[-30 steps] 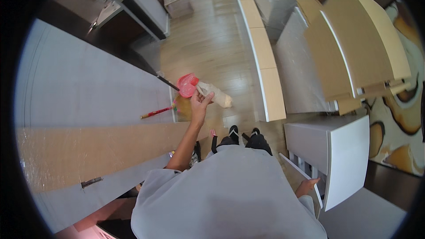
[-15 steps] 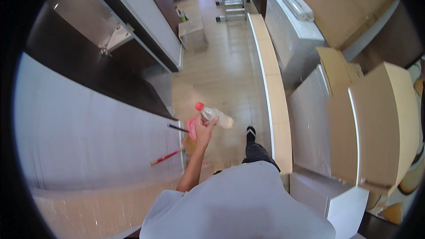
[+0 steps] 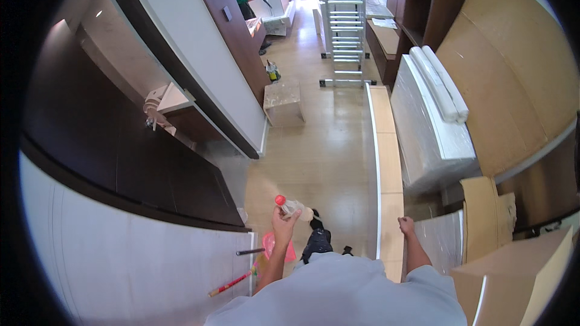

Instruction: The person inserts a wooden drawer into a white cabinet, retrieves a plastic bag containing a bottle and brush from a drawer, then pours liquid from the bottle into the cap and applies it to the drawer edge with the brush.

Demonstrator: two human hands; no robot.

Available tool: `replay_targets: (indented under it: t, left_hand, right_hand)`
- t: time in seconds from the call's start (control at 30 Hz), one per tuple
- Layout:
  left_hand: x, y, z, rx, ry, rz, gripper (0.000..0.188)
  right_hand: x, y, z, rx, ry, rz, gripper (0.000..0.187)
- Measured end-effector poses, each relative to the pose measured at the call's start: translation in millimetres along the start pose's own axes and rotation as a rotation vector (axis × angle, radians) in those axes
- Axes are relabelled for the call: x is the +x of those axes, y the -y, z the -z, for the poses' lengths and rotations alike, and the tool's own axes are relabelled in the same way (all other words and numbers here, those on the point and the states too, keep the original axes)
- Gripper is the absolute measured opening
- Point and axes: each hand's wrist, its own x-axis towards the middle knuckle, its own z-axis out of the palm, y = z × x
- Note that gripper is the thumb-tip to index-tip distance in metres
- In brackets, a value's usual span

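Clock centred on left hand (image 3: 286,222), 12 straight ahead. Free passage: wood-plank floor (image 3: 326,157), 1 o'clock. Obstacles: white box-shaped stool (image 3: 285,98) at 12; aluminium ladder (image 3: 347,48) beyond it, between 12 and 1; long beige-topped panel (image 3: 388,166) walling off 2 to 3; dark door (image 3: 121,151) at 10; pale panel (image 3: 139,247) at 9; pink dustpan (image 3: 269,241) low at 7.

We note one translucent bottle (image 3: 292,206), red cap (image 3: 280,200) in place, held tilted in the left hand (image 3: 283,221), cap leftward.
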Motion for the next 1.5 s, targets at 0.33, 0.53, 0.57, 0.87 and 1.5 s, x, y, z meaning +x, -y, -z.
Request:
replay_targets:
  t: [0.33,0.53,0.57,0.87,1.5]
  left_hand:
    - [290.9,-5.0,-70.1,-0.024,0.139,-0.07,0.052]
    - [455.5,-52.5,-151.0,0.092,0.397,-0.05,0.06]
    - [479.2,-56.9,-165.7,0.146,0.422,-0.088,0.058]
    - [590.6,-69.4,-298.1,0.063,0.343,-0.088,0.053]
    - [949.6,-62.3,-314.2,0.103,0.123,0.03,0.049]
  right_hand:
    - [89.0,171.5,-77.7,0.135,0.396,-0.347,0.039]
    - [90.4,127.5,-104.3,0.31,0.319,-0.669,0.04]
    - [98.8,128.6,-102.0,0.328,0.303,-0.706,0.041]
    - [318.7,239.5,-57.9,0.335,0.296,-0.679,0.044]
    - [826.5,690.7,-160.3,0.029,0.373,0.115,0.037]
